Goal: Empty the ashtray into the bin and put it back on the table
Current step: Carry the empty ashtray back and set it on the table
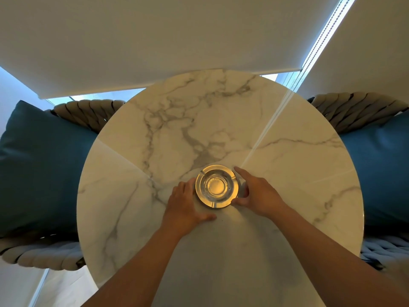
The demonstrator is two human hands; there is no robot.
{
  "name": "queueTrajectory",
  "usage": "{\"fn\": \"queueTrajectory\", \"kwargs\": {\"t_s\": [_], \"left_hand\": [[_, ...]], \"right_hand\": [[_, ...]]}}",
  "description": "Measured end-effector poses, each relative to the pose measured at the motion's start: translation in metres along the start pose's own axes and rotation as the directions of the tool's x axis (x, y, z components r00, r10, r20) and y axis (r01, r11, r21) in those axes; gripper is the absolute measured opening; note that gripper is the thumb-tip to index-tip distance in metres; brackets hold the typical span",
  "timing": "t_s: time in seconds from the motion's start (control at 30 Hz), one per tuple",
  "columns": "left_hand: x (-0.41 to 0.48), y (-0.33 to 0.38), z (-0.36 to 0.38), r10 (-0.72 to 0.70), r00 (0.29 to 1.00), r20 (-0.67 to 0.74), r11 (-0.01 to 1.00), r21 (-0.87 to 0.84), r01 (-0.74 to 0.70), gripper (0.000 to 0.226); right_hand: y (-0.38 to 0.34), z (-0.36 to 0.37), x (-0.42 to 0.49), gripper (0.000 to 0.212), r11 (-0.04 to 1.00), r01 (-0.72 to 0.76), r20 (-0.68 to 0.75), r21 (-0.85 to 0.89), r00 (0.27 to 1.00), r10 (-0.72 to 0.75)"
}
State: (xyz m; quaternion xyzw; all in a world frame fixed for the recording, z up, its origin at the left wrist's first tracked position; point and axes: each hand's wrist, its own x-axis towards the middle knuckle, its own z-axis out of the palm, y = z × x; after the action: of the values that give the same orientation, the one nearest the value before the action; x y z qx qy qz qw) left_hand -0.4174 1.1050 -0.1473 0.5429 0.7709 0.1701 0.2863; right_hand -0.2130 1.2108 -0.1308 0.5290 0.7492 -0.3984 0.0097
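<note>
— Sitting just below the middle of the frame, on the round marble table [287,173], is the glass ashtray [217,186]; what does its bowl hold?

— Nothing I can make out: the bowl looks clear, with a warm yellow glow through the glass and notches in the thick rim. Any fine ash would be too small to tell.

— And the hands?

— The left hand [186,207] lies spread and flat on the marble at the ashtray's left side, fingers against or just beside the rim, thumb stretched out below it. The right hand [257,192] is open in a loose curve round the right side, forefinger reaching up past the rim, thumb curled near the lower right edge. Whether either truly touches the glass I cannot tell; neither has closed on it.

— What is cut off?

— Both forearms run out of the bottom of the frame. Blue cushions [44,165] on rope-woven chairs [88,111] at the left and right edges are partly hidden by the tabletop, and a pale roller blind [155,41] fills the top
</note>
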Motion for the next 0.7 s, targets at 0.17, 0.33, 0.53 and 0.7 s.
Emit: {"fn": "queueTrajectory", "kwargs": {"t_s": [0.17, 0.33, 0.53, 0.7], "left_hand": [[-0.005, 0.006, 0.004, -0.022, 0.999, -0.037, 0.999, -0.050, 0.020, 0.102], [-0.006, 0.009, 0.007, -0.070, 0.996, -0.057, 0.996, -0.064, 0.066, 0.098], [-0.002, 0.011, 0.014, -0.054, 0.995, -0.079, 0.998, 0.017, 0.055, 0.098], [0.001, 0.011, 0.015, -0.049, 0.996, -0.081, 0.994, 0.094, 0.056, 0.107]], "right_hand": [[-0.004, 0.000, 0.002, 0.100, 0.998, 0.056, 0.054, -0.013, 0.997, -0.055], [-0.007, -0.005, 0.005, 0.099, 0.995, 0.087, 0.105, -0.047, 0.991, -0.082], [-0.006, -0.002, 0.005, 0.095, 0.993, 0.097, 0.060, -0.063, 0.994, -0.094], [-0.003, 0.005, 0.001, 0.092, 0.994, 0.090, -0.004, -0.059, 0.996, -0.091]]}}
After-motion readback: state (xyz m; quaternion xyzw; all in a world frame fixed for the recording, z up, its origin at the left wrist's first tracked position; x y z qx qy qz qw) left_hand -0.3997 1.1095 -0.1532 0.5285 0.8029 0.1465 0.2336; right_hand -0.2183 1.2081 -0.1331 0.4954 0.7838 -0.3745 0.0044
